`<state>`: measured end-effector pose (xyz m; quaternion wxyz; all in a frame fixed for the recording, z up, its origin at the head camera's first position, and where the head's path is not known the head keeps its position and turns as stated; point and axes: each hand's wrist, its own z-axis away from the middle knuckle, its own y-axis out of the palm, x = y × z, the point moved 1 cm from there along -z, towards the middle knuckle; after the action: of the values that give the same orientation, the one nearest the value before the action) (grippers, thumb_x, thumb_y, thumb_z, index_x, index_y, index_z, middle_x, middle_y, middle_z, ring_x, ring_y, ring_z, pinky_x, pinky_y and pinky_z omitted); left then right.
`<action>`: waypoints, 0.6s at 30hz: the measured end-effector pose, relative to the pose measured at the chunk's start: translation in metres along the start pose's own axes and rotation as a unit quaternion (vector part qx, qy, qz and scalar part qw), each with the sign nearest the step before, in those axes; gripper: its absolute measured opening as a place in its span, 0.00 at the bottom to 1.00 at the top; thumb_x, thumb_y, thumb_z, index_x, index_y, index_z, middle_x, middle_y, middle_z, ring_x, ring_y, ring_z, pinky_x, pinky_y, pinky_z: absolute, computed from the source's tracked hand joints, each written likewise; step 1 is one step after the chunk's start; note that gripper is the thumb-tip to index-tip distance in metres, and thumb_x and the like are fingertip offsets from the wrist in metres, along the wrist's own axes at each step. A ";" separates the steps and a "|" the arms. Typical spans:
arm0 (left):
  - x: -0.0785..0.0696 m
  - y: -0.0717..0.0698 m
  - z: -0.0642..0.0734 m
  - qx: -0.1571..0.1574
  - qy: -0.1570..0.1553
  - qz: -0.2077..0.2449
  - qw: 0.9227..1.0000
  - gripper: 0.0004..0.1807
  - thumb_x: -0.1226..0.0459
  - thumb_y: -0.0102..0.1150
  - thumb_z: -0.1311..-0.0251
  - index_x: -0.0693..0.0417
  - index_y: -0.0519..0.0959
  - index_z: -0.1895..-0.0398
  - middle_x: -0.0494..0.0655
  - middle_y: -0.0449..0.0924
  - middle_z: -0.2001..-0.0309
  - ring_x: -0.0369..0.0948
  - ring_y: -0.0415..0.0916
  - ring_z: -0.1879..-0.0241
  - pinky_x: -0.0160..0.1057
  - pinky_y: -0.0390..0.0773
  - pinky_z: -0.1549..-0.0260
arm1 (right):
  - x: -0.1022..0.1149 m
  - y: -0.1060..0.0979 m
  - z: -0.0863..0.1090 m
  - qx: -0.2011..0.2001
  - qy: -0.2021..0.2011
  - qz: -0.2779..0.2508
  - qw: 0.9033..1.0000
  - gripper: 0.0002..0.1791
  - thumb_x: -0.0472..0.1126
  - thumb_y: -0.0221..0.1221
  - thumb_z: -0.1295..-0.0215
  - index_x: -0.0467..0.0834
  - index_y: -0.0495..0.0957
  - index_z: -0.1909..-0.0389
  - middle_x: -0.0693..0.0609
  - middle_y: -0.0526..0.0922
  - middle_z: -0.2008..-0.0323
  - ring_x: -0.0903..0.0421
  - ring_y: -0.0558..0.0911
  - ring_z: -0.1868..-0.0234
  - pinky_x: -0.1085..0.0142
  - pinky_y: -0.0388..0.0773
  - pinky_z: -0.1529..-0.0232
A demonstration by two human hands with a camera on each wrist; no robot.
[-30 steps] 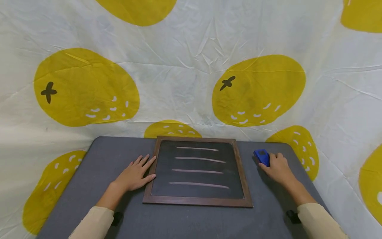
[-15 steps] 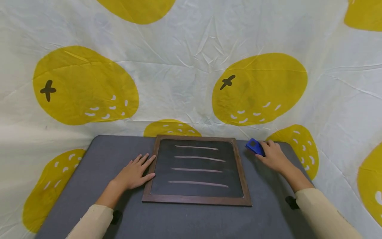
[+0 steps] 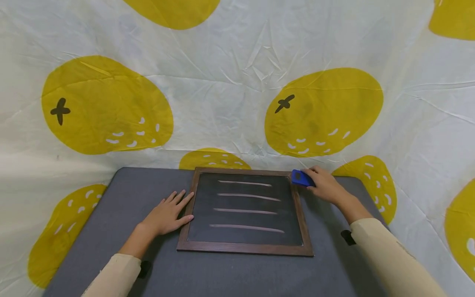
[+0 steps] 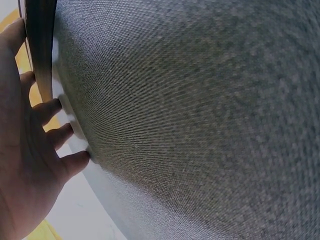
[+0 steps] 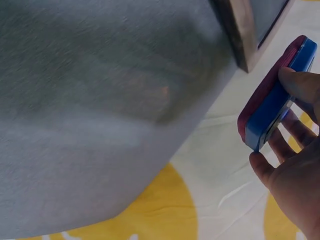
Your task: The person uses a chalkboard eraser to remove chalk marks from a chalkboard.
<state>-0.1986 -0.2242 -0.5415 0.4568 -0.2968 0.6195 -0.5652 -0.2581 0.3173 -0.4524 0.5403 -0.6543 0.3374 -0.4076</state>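
Observation:
A small blackboard (image 3: pixel 245 237) in a brown wooden frame lies on the table, with several pale pink chalk lines drawn across it. My left hand (image 3: pixel 165 215) rests at its left side, fingers spread, the thumb and index fingertips on the frame. In the left wrist view, the other fingertips of that hand (image 4: pixel 35 145) touch the table cloth. My right hand (image 3: pixel 326 184) grips a blue board eraser (image 3: pixel 302 178) over the frame's top right corner. Seen from the right wrist, the eraser (image 5: pixel 275 105) has a dark red felt pad and is held between thumb and fingers, raised above the table.
The table (image 3: pixel 237 274) has a grey cloth-like top with rounded far corners. Behind it hangs a white curtain (image 3: pixel 215 107) printed with large yellow fruits, close to the table's far edge.
My right hand has carried the eraser leftward and slightly farther away, from the table's right side to the blackboard's top right corner. The left hand stays in place on the frame.

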 end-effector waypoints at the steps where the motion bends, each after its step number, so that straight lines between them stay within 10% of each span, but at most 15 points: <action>1: 0.000 0.000 0.000 0.000 -0.001 0.000 1.000 0.45 0.32 0.46 0.29 0.40 0.52 0.16 0.58 0.55 0.19 0.64 0.53 0.21 0.73 0.60 0.31 | 0.002 0.001 -0.003 0.000 -0.005 0.004 1.000 0.34 0.32 0.68 0.36 0.31 0.70 0.30 0.30 0.75 0.42 0.31 0.77 0.44 0.36 0.75 0.43; 18: 0.001 0.005 0.005 -0.015 0.008 0.003 1.000 0.45 0.32 0.46 0.29 0.41 0.54 0.16 0.58 0.56 0.19 0.65 0.53 0.21 0.73 0.60 0.31 | 0.033 0.034 -0.031 0.018 -0.044 0.073 0.996 0.31 0.33 0.71 0.38 0.35 0.76 0.33 0.34 0.79 0.44 0.35 0.79 0.44 0.40 0.76 0.41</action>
<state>-0.1942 -0.2262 -0.5460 0.4490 -0.2973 0.6323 -0.5569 -0.2715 0.2683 -0.4780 0.5948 -0.6353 0.3528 -0.3436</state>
